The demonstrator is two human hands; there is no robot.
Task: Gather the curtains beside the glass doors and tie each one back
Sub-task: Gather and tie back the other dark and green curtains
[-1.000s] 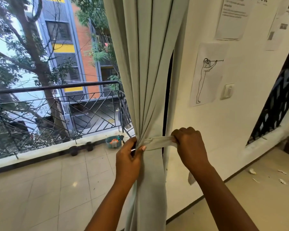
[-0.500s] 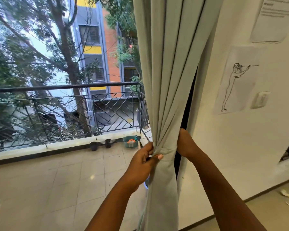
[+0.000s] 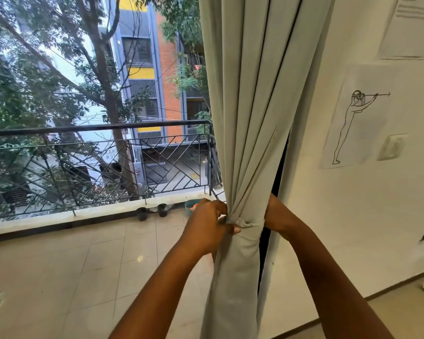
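A pale grey-green curtain [image 3: 252,106] hangs in folds beside the glass door [image 3: 83,143] and is bunched tight at waist height. A tie-back band [image 3: 249,222] of the same cloth runs around the bunch. My left hand [image 3: 206,223] pinches the band and the curtain's left edge. My right hand [image 3: 275,216] reaches behind the curtain on its right side; its fingers are hidden by the cloth, so its grip cannot be seen.
A white wall [image 3: 353,216] stands right of the curtain with a line drawing [image 3: 355,118], a switch [image 3: 392,146] and a printed sheet [image 3: 411,28]. Beyond the glass lie a tiled balcony, a black railing [image 3: 96,128], two small dark pots [image 3: 152,211] and a teal bowl [image 3: 192,205].
My right hand carried the band's end from the front of the curtain round behind it. The band now sits snug around the bunch. The view swung left and closer.
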